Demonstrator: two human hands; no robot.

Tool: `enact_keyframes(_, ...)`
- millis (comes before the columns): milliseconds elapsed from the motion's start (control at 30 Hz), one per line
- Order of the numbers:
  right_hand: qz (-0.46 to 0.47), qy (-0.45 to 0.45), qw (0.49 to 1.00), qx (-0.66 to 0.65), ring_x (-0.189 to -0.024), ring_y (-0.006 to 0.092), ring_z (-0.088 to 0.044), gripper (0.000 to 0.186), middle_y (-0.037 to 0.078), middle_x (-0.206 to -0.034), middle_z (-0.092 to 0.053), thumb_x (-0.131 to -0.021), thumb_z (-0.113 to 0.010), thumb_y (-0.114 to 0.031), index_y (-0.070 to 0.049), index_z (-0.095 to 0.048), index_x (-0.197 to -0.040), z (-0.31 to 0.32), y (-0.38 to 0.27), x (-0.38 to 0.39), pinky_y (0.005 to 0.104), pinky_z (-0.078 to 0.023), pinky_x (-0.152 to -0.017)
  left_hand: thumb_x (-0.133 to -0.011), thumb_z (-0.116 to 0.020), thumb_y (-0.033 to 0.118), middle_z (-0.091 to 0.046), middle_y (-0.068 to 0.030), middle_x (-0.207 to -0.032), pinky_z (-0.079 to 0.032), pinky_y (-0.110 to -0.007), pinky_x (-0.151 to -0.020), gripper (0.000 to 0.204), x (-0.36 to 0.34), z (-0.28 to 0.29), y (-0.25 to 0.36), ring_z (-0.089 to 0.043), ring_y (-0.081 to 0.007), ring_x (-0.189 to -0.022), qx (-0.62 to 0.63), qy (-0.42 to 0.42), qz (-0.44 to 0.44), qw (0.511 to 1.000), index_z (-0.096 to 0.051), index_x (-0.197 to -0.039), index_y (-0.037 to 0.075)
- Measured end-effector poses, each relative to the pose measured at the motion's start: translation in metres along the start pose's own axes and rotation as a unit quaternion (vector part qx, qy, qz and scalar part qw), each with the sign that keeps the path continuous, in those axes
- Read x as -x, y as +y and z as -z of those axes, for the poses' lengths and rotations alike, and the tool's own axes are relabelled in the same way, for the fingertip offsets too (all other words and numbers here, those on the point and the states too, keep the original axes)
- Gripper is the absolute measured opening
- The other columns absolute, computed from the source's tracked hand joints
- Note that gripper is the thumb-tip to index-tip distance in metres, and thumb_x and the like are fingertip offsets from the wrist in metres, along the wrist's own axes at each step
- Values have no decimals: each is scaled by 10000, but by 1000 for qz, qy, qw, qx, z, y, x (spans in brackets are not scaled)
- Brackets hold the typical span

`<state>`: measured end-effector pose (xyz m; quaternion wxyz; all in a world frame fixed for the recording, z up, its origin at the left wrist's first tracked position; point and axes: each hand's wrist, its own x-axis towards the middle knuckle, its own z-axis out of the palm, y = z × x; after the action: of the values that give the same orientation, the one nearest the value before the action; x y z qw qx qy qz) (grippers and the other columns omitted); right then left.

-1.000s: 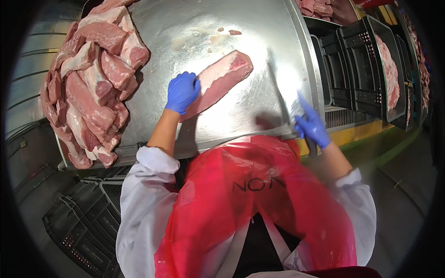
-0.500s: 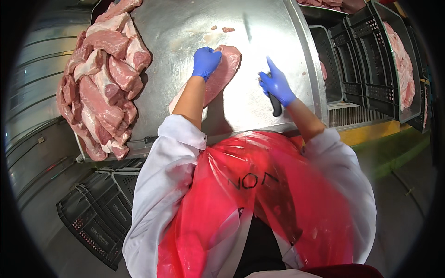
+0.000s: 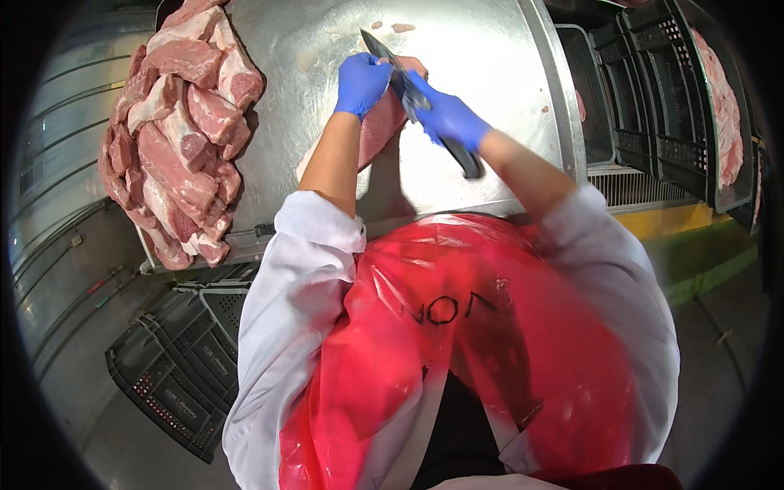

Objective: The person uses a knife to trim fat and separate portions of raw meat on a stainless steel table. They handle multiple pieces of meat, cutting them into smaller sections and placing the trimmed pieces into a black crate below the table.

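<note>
A long pink piece of raw pork [image 3: 382, 135] lies on the metal table, partly covered by my hands. My left hand [image 3: 362, 85], in a blue glove, is closed on its upper part. In my right hand [image 3: 453, 118], also gloved in blue, is a knife [image 3: 407, 90] with a dark handle. Its blade slants up and left across the meat, right beside my left fingers, the tip pointing away from me. Whether the edge has entered the meat cannot be made out.
A heap of raw pork cuts [image 3: 175, 139] covers the table's left side. Small scraps [image 3: 403, 28] lie at the far side of the metal table [image 3: 506, 82]. Black crates [image 3: 653, 106], one holding pale meat [image 3: 719, 106], stand at right. More black crates [image 3: 175, 384] sit at lower left.
My right hand has moved left and away from me, bringing the knife over the meat beside my left hand. My left hand keeps its hold on the meat.
</note>
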<state>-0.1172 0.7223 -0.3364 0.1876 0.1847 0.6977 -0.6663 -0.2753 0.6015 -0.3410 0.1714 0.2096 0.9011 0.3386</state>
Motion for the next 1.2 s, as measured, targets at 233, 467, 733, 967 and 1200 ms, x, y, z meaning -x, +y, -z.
enact_keyframes(233,-4,-81,997,-14,-672,180,-617,750,136,-960,-665,-950,-480,-164,-200,-142,-1618,-18,3,42,348,-569,-678,-790,-661,198,-678,-167,-687,-520,-354,-650,241,-28,18,-33,-660,-252,-647,58,-22,25,998,-697,-750,-37)
enact_keyframes(467,5,-21,1000,3,-690,227,-669,752,156,-1003,-685,-952,-444,-130,-194,-107,-1621,-32,-17,-31,344,-571,-663,-807,-641,159,-640,-66,-671,-460,-282,-620,190,-27,38,11,-584,-150,-624,55,-97,26,993,-671,-705,1)
enact_keyframes(733,78,-47,995,-42,-581,141,-559,760,70,-744,-589,-987,-512,-143,-146,-88,-1618,-55,2,-27,306,-529,-563,-912,-650,178,-657,-71,-846,-492,-283,-679,241,-43,56,-26,-584,-138,-727,215,-129,66,966,-689,-1031,-28)
enact_keyframes(967,17,-108,993,-34,-576,152,-579,768,86,-736,-593,-963,-503,-132,-145,-104,-1619,-73,-6,46,318,-518,-540,-879,-584,154,-563,-28,-680,-396,-301,-499,175,-17,77,-12,-508,-124,-568,256,-84,-16,963,-643,-737,69)
enact_keyframes(1200,43,-64,997,2,-578,177,-621,759,110,-736,-624,-957,-504,-148,-154,-127,-1616,-109,-2,6,327,-546,-589,-894,-569,129,-554,-2,-676,-391,-274,-529,160,12,97,22,-501,-104,-597,275,-38,11,961,-638,-758,80)
